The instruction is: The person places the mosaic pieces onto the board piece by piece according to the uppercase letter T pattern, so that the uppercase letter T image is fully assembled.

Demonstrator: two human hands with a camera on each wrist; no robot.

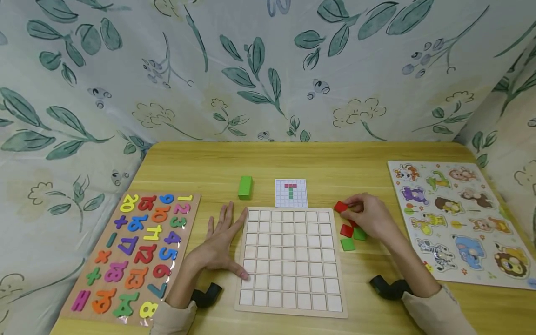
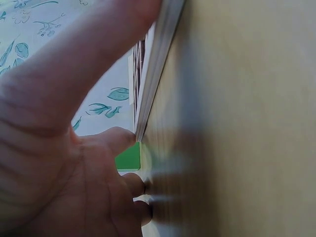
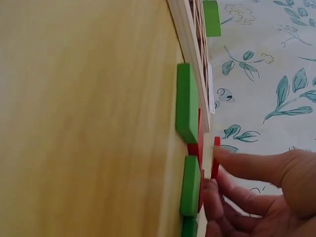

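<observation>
My right hand [image 1: 370, 216] pinches a red square tile [image 1: 340, 206] between thumb and fingertips, just past the upper right corner of a wooden grid board [image 1: 293, 313]. Below that hand lie another red tile [image 1: 346, 231] and green tiles [image 1: 347, 244], partly covered by the fingers. In the right wrist view the pinched tile stands on edge, raised off the table. My left hand [image 1: 218, 249] spreads its fingers at the board's left side, with the thumb on the frame and the index fingertip by the upper left corner. All the grid's squares show bare pale wood.
A pattern card [image 1: 279, 199] with a red and green T lies behind the board, beside a green block [image 1: 245, 187]. A number puzzle [image 1: 138, 239] lies at the left, an animal puzzle [image 1: 452, 223] at the right. A leaf-patterned cloth [image 1: 268, 93] hangs behind the table.
</observation>
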